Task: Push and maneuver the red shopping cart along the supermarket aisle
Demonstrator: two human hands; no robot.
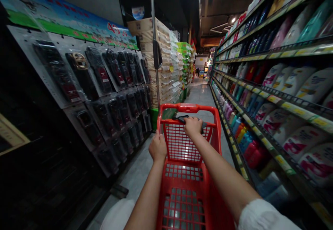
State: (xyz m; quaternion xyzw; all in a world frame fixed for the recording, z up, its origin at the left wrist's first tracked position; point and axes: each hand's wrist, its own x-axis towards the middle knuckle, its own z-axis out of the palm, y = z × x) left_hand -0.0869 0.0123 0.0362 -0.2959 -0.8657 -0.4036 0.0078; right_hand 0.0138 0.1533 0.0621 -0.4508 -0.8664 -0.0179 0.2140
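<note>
A red plastic shopping basket [183, 167] with grid walls and a raised handle bar stretches out in front of me. My left hand [158, 148] is closed on its left rim, near the far corner. At the far end, my right hand [193, 126] presses a dark grey cloth [181, 118] against the crossbar below the handle, its fingers curled over it. The hand partly hides the cloth. Beside the basket's far left corner rises a thin metal pole [153, 11] with a black grip-like piece on it; its lower end is hidden.
Packaged belts [114, 70] hang on a rack at left, under a printed banner [65, 15]. Stacked cartons [148, 46] and green boxes [184, 49] stand beyond. Shelves of bottles [299, 81] line the right side. A tiled aisle [199, 89] runs ahead.
</note>
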